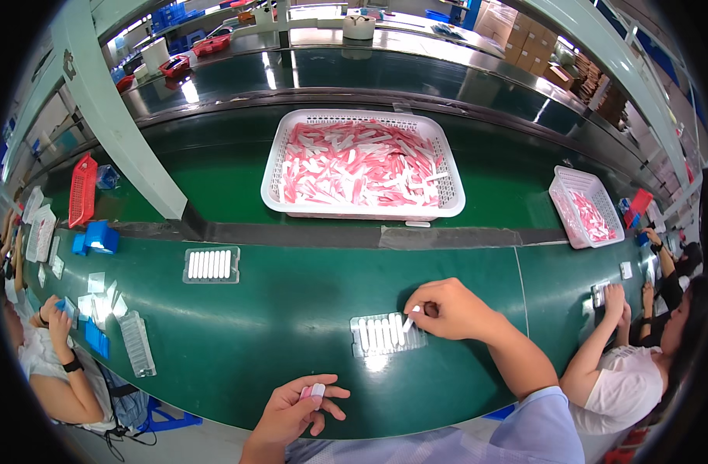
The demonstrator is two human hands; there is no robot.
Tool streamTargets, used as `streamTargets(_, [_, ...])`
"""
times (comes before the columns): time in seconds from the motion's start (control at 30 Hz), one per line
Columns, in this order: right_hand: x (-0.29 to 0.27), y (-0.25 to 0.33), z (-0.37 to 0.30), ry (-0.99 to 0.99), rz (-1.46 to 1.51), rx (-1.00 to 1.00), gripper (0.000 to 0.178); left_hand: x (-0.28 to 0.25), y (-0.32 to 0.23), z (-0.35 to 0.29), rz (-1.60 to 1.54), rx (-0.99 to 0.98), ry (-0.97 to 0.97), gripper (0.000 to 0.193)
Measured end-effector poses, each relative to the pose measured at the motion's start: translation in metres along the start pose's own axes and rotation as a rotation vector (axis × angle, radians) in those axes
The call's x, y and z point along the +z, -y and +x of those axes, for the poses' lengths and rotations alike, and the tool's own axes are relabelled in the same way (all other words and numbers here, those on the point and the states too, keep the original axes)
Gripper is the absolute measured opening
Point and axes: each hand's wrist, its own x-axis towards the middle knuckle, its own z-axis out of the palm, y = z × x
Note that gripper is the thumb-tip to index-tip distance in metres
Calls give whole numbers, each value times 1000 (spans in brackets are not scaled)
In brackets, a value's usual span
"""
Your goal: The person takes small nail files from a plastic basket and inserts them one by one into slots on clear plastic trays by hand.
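A clear plastic tray lies on the green bench in front of me, with several white sticks side by side in its slots. My right hand pinches one more white stick, tilted over the tray's right end. Nearer the bench edge, my left hand holds small pink-and-white sticks between thumb and fingers; how many cannot be made out. Its other fingers are spread. A second clear tray, filled with a row of white sticks, lies farther to the left.
A white basket heaped with pink and white sticks stands beyond the bench strip. One loose stick lies before it. A smaller basket is at right. A metal post rises at left. Co-workers sit on both sides.
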Motion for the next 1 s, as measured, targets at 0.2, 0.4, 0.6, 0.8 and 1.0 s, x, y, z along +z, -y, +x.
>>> streamTargets(0.2, [13,-2,-23,-149,-25,88,14,-10,1,0,-21,-3,38,41])
streamTargets(0.4, [57,-9,-48,-396,-339,-219,12,-1,-3,11,-27,-23,103,43])
streamTargets(0.6, [59,-10,-48,-408,-336,-254,11,10,-5,17,21,-40,103,43])
streamTargets(0.8, [52,-3,-50,-287,-222,-124,12,3,0,12,-21,-67,151,45])
streamTargets(1.0, [43,14,-48,-280,-407,-150,28,0,-1,5,-21,-81,122,46])
